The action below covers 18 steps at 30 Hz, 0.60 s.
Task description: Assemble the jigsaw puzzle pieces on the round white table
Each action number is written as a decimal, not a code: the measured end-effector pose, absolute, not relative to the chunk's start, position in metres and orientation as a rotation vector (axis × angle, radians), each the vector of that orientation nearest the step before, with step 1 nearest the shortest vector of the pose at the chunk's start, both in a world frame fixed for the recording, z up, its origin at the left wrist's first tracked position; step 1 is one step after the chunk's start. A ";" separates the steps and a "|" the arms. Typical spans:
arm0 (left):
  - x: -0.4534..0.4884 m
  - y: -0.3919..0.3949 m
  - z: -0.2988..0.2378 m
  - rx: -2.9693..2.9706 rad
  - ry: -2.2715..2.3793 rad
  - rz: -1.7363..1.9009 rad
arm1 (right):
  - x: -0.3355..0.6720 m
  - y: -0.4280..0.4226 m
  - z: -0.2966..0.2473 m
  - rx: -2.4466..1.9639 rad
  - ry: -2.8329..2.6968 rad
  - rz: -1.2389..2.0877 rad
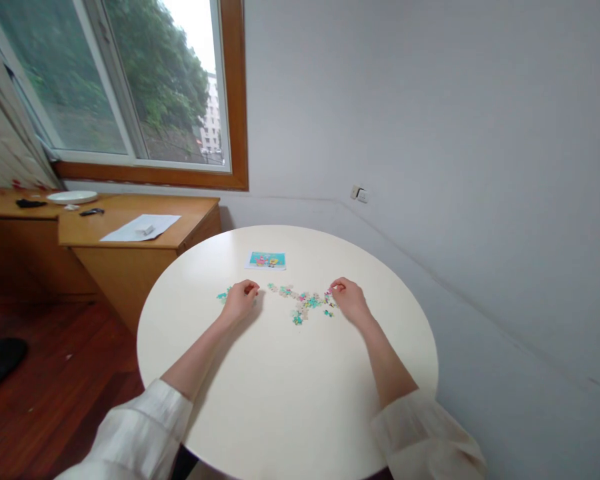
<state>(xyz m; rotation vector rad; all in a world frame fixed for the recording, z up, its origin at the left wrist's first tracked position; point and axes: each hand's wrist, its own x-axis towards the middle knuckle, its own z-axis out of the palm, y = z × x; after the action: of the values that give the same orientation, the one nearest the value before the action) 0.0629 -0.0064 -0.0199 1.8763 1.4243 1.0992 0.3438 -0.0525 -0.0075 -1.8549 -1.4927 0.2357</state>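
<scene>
Small jigsaw puzzle pieces [313, 302] in teal, beige and pink lie scattered across the middle of a round white table [280, 400]. My left hand [240, 300] is closed, thumb and fingers together, beside a small group of teal pieces [223, 295] that it partly covers. Whatever it may hold is too small to make out. At the right end of the scattered pieces, my right hand [349, 300] pinches a pinkish puzzle piece [329, 291] at its fingertips. Behind the pieces lies a picture card [267, 260] with cartoon figures on teal.
To the left stands a wooden desk [195, 223] with a white sheet of paper [140, 227], a white plate [73, 197] and small dark items. A window [155, 80] is above it. The wall behind the table carries a socket [359, 194].
</scene>
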 end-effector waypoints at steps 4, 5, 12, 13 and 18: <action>0.062 -0.003 -0.015 2.011 1.518 0.954 | 0.286 -0.044 0.002 -1.648 -1.959 0.223; 0.063 -0.002 -0.013 2.061 1.528 0.890 | 0.274 -0.043 0.004 -1.625 -2.049 0.208; 0.074 0.001 -0.007 2.380 1.618 0.611 | 0.229 -0.031 -0.001 -1.676 -2.342 0.035; 0.076 0.001 -0.007 2.451 1.597 0.568 | 0.226 -0.030 -0.004 -1.684 -2.345 0.011; 0.084 -0.004 -0.008 2.689 1.497 0.364 | 0.224 -0.028 -0.012 -1.688 -2.287 -0.069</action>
<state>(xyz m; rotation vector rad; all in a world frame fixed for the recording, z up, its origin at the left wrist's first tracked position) 0.0840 -0.0035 -0.0080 2.6887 1.4974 0.3639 0.2240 -0.0277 -0.0123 -1.6876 -2.2871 -0.0693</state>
